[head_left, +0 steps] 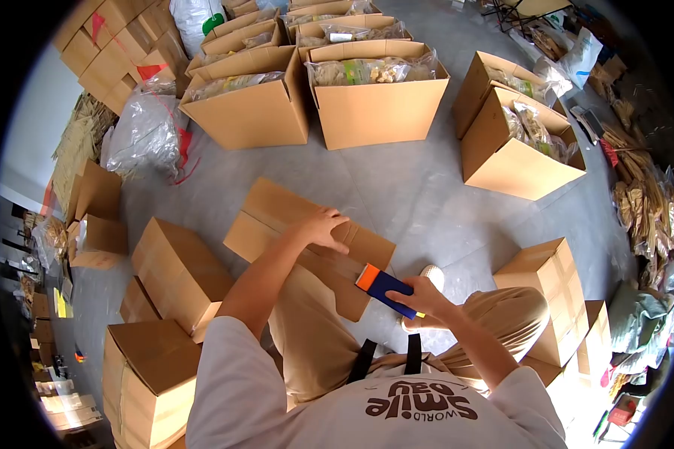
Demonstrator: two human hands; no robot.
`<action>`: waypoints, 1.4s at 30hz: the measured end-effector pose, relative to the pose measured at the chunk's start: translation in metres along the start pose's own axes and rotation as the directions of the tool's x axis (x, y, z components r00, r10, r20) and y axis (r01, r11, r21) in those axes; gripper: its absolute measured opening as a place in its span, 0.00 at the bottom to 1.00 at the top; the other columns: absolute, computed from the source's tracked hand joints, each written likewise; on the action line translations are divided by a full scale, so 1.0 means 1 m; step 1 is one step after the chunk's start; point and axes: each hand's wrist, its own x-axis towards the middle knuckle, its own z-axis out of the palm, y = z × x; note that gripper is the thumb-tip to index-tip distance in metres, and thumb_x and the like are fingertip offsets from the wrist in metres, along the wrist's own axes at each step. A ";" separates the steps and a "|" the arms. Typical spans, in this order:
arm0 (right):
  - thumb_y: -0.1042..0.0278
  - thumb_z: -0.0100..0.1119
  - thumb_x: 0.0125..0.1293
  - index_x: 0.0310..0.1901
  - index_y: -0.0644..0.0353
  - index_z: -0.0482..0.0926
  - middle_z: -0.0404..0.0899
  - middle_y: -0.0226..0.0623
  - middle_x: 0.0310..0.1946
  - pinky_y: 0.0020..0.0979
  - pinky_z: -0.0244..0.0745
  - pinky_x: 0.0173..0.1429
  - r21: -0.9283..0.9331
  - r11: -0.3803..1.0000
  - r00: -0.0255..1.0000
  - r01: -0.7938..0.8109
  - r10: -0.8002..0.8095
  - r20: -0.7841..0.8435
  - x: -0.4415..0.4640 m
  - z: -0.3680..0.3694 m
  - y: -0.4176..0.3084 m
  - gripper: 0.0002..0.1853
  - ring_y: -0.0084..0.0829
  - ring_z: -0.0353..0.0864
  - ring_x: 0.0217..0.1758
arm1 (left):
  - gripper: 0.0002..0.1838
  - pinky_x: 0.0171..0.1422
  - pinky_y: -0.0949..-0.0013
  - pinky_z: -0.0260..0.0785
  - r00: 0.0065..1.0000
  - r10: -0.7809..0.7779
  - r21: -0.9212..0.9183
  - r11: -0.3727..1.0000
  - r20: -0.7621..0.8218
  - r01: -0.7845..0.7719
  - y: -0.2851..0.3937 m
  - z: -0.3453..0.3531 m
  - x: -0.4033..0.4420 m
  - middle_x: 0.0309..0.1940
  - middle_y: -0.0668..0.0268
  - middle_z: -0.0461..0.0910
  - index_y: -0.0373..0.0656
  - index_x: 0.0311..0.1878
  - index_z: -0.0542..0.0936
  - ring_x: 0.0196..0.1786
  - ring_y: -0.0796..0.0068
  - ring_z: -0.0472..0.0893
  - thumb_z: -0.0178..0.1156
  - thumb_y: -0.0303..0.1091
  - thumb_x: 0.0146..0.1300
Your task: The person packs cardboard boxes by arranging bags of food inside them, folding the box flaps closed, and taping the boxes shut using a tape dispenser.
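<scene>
The left hand (325, 229), thumb and fingers parted, is over the flattened carton (269, 209) on the floor (427, 209); the right hand (425, 297) grips a blue-and-orange block (383, 289) by the carton's right edge.

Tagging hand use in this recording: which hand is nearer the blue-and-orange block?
Right. The right hand grips the blue-and-orange block by its blue part; the left hand is apart from it, farther left and forward, over the brown cardboard.
</scene>
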 end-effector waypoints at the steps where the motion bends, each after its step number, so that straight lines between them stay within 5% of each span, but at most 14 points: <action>1: 0.52 0.63 0.56 0.37 0.70 0.79 0.79 0.41 0.23 0.30 0.71 0.34 -0.004 1.000 1.000 0.005 -0.005 -0.009 0.006 0.002 0.006 0.23 0.29 0.78 0.26 | 0.45 0.70 0.52 0.50 0.998 0.060 0.133 0.989 -0.015 -0.057 -0.001 0.002 -0.005 0.65 0.63 0.59 0.54 0.66 0.63 0.68 0.58 0.57 0.66 0.57 0.44; 5: 0.51 0.62 0.57 0.40 0.68 0.80 0.79 0.43 0.23 0.30 0.72 0.34 -0.003 1.000 1.000 0.009 -0.009 -0.016 -0.002 0.000 0.008 0.23 0.29 0.78 0.27 | 0.65 0.69 0.50 0.51 0.997 0.057 0.388 0.921 -0.044 -0.035 0.009 0.004 -0.014 0.70 0.65 0.51 0.54 0.71 0.49 0.72 0.60 0.50 0.78 0.48 0.28; 9: 0.47 0.63 0.56 0.40 0.68 0.81 0.81 0.43 0.27 0.30 0.74 0.36 0.105 0.992 0.997 -0.066 0.061 0.051 -0.043 -0.036 0.009 0.26 0.31 0.81 0.30 | 0.66 0.70 0.49 0.51 0.997 0.062 0.304 0.952 -0.048 -0.044 0.010 0.008 -0.015 0.70 0.65 0.51 0.54 0.71 0.50 0.73 0.61 0.48 0.80 0.43 0.24; 13: 0.33 0.57 0.52 0.35 0.64 0.83 0.82 0.43 0.28 0.33 0.75 0.36 -0.367 0.899 0.938 -0.237 0.310 0.154 -0.090 -0.074 0.060 0.34 0.37 0.82 0.29 | 0.67 0.69 0.50 0.51 0.995 0.064 0.268 0.962 -0.071 -0.043 0.002 0.008 -0.006 0.70 0.65 0.50 0.53 0.71 0.50 0.73 0.60 0.48 0.80 0.43 0.23; 17: 0.27 0.56 0.47 0.29 0.67 0.83 0.81 0.48 0.25 0.36 0.76 0.36 -0.460 0.821 0.907 -0.339 0.414 0.071 -0.051 -0.053 0.079 0.39 0.41 0.82 0.28 | 0.68 0.69 0.49 0.50 0.995 0.077 0.271 0.961 -0.059 -0.058 0.008 0.004 -0.007 0.70 0.64 0.50 0.51 0.71 0.49 0.73 0.58 0.48 0.80 0.43 0.22; 27: 0.36 0.55 0.51 0.31 0.61 0.82 0.81 0.47 0.28 0.39 0.77 0.38 -0.396 0.891 0.975 -0.222 0.214 -0.064 0.065 0.096 0.072 0.29 0.45 0.82 0.34 | 0.66 0.73 0.54 0.45 0.995 0.063 0.274 0.961 -0.078 -0.039 0.003 -0.004 -0.013 0.70 0.59 0.49 0.49 0.71 0.50 0.73 0.55 0.48 0.79 0.40 0.25; 29: 0.37 0.55 0.54 0.33 0.62 0.82 0.81 0.47 0.29 0.39 0.76 0.39 -0.294 0.892 0.935 -0.342 0.353 -0.017 0.039 0.070 0.076 0.29 0.43 0.82 0.35 | 0.62 0.72 0.48 0.44 0.958 0.190 -0.116 0.969 -0.214 -0.218 -0.039 0.007 -0.008 0.72 0.58 0.47 0.51 0.72 0.49 0.73 0.58 0.48 0.77 0.47 0.33; 31: 0.39 0.53 0.57 0.33 0.61 0.82 0.81 0.44 0.27 0.38 0.76 0.38 -0.295 0.845 0.877 -0.446 0.479 0.046 0.014 0.046 0.084 0.27 0.39 0.83 0.34 | 0.55 0.73 0.53 0.43 0.851 -0.147 -0.343 0.938 -0.504 -0.041 -0.068 -0.012 -0.026 0.71 0.55 0.48 0.48 0.71 0.50 0.73 0.57 0.48 0.70 0.54 0.44; 32: 0.39 0.53 0.58 0.34 0.64 0.81 0.80 0.45 0.27 0.36 0.75 0.39 0.254 0.834 0.870 -0.489 0.486 0.080 0.005 0.049 0.109 0.29 0.38 0.83 0.34 | 0.55 0.73 0.55 0.42 0.752 -0.419 -0.389 0.891 -0.509 0.234 -0.099 -0.014 -0.035 0.71 0.53 0.49 0.46 0.71 0.50 0.73 0.56 0.49 0.68 0.58 0.45; 33: 0.39 0.53 0.59 0.35 0.68 0.80 0.80 0.45 0.27 0.35 0.74 0.41 0.726 0.564 0.874 -0.394 0.473 0.107 0.001 0.052 0.121 0.31 0.37 0.82 0.34 | 0.55 0.74 0.57 0.41 0.574 -0.646 -0.434 0.764 -0.504 0.478 -0.137 -0.015 -0.044 0.70 0.52 0.50 0.43 0.71 0.50 0.73 0.56 0.50 0.65 0.61 0.47; 37: 0.42 0.52 0.61 0.36 0.75 0.77 0.79 0.44 0.27 0.28 0.72 0.39 0.663 0.684 0.798 -0.304 0.563 -0.215 0.013 0.044 0.055 0.32 0.33 0.80 0.32 | 0.51 0.65 0.57 0.59 0.754 -0.605 -0.473 0.759 -0.257 0.448 -0.222 0.048 -0.108 0.57 0.44 0.69 0.30 0.58 0.67 0.64 0.52 0.67 0.63 0.67 0.42; 39: 0.42 0.52 0.62 0.38 0.75 0.78 0.79 0.44 0.26 0.32 0.73 0.37 0.581 0.772 0.766 -0.257 0.529 -0.365 0.045 0.046 0.055 0.32 0.36 0.81 0.31 | 0.47 0.59 0.57 0.65 0.524 -0.765 -0.455 0.644 -0.375 0.615 -0.184 0.058 -0.125 0.50 0.42 0.75 0.29 0.51 0.73 0.57 0.49 0.73 0.63 0.68 0.41; 41: 0.42 0.54 0.61 0.35 0.74 0.77 0.78 0.42 0.28 0.31 0.72 0.35 0.695 0.700 0.817 -0.165 0.492 -0.301 0.050 0.001 0.001 0.31 0.30 0.77 0.27 | 0.47 0.59 0.57 0.65 0.362 -0.901 -0.602 0.430 -0.239 0.673 -0.122 0.055 -0.144 0.50 0.42 0.74 0.30 0.52 0.72 0.56 0.48 0.74 0.63 0.67 0.41; 42: 0.44 0.53 0.63 0.31 0.74 0.76 0.77 0.40 0.23 0.31 0.71 0.31 0.575 0.812 0.813 -0.099 0.399 -0.423 0.088 0.004 0.033 0.30 0.29 0.76 0.24 | 0.45 0.58 0.57 0.66 0.376 -0.906 -0.609 0.413 -0.196 0.677 -0.122 0.075 -0.152 0.48 0.42 0.76 0.31 0.49 0.75 0.55 0.48 0.74 0.63 0.67 0.41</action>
